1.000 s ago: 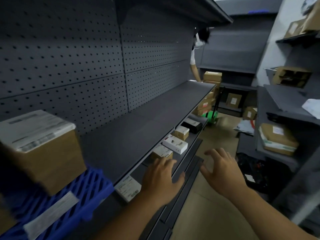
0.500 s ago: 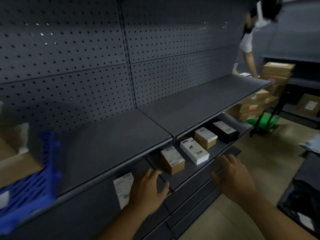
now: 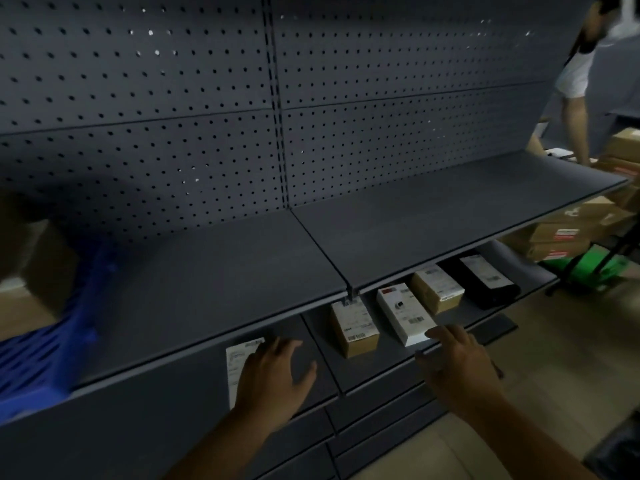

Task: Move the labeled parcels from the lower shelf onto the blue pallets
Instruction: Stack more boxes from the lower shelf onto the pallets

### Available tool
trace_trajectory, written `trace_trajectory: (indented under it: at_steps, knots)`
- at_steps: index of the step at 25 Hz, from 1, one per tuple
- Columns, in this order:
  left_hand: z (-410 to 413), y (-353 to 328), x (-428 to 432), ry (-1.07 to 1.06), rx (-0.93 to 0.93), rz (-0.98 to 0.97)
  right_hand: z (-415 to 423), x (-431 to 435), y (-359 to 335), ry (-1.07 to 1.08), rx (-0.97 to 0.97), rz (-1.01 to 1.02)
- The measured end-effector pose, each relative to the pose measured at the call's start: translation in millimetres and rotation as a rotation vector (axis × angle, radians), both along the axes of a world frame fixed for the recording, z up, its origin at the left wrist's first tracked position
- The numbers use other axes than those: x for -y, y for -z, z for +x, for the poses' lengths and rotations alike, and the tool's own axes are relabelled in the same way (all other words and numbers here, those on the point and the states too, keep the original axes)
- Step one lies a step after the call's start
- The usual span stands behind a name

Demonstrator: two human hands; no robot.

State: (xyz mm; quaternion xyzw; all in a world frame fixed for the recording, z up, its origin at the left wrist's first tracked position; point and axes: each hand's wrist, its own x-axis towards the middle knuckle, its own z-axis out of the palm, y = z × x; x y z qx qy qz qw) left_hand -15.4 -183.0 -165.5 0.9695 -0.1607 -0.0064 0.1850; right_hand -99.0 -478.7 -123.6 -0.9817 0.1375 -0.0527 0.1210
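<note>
On the lower shelf [image 3: 391, 370] lie several labeled parcels: a flat dark parcel with a white label [image 3: 239, 365], a brown box [image 3: 355, 329], a white box [image 3: 403, 315], another brown box [image 3: 438, 287] and a black parcel [image 3: 485, 280]. My left hand [image 3: 273, 379] is open, resting over the flat parcel's right part. My right hand [image 3: 457, 363] is open, fingertips touching the near end of the white box. A blue pallet [image 3: 45, 344] sits at the far left of the upper shelf with a blurred cardboard box [image 3: 34, 271] on it.
The upper shelf [image 3: 415, 220] overhangs the parcels, backed by a pegboard wall [image 3: 311, 98]. At the right another person [image 3: 578, 81] bends over stacked cardboard boxes [image 3: 568, 233] on a green trolley [image 3: 588, 266]. Tan floor [image 3: 571, 358] lies to the right.
The view has swung right and closer to the lower shelf. Both hands have reached forward: the left onto the flat labeled parcel, the right up to the white box.
</note>
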Motion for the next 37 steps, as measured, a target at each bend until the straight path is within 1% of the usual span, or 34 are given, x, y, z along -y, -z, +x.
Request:
trace_trajectory:
  at_steps: [3, 7, 9, 11, 15, 17, 19, 22, 25, 26, 29, 32, 35, 37]
  knots:
    - [3.0, 23.5, -12.0, -0.094, -0.012, 0.044, 24.8, -6.2, 18.4, -0.004, 0.053, 0.116]
    - [23.5, 66.3, -31.3, -0.372, -0.074, 0.059, 83.8, -10.7, 60.3, -0.085, 0.057, 0.109]
    - [36.8, 95.2, -39.5, -0.447, -0.099, 0.098, 114.5, -18.7, 89.3, -0.118, 0.074, 0.081]
    - [55.1, 126.9, -41.8, -0.494, -0.133, 0.151, 147.6, -28.4, 120.4, -0.133, 0.030, 0.042]
    - [71.8, 193.2, -36.5, -0.529, -0.246, 0.191, 188.5, -33.5, 189.4, -0.140, -0.109, 0.048]
    - [66.6, 214.6, -36.5, -0.535, -0.219, 0.169, 189.1, -30.2, 216.9, -0.160, -0.114, 0.069]
    - [59.6, 222.1, -38.4, -0.533, -0.141, 0.130, 186.8, -27.8, 229.7, -0.158, -0.042, 0.077]
    - [51.0, 215.3, -45.5, -0.526, -0.077, 0.087, 187.2, -30.6, 227.8, -0.143, -0.013, 0.099]
    - [36.7, 194.5, -49.1, -0.507, -0.018, 0.063, 181.7, -35.5, 209.8, -0.138, 0.060, 0.190]
    - [32.6, 184.7, -49.5, -0.506, -0.007, 0.050, 177.4, -38.7, 200.8, -0.151, 0.081, 0.194]
    - [14.6, 150.5, -50.4, -0.538, -0.029, 0.035, 155.6, -55.1, 169.3, -0.239, 0.008, 0.080]
    - [-14.2, 107.6, -51.1, -0.563, 0.009, -0.014, 132.9, -69.8, 132.9, -0.230, 0.093, 0.170]
    - [-44.8, 73.8, -53.7, -0.590, 0.067, -0.075, 118.4, -84.4, 107.4, -0.341, 0.108, 0.119]
    - [-71.8, 58.8, -58.9, -0.621, 0.115, -0.094, 107.4, -97.1, 97.1, -0.435, 0.138, 0.143]
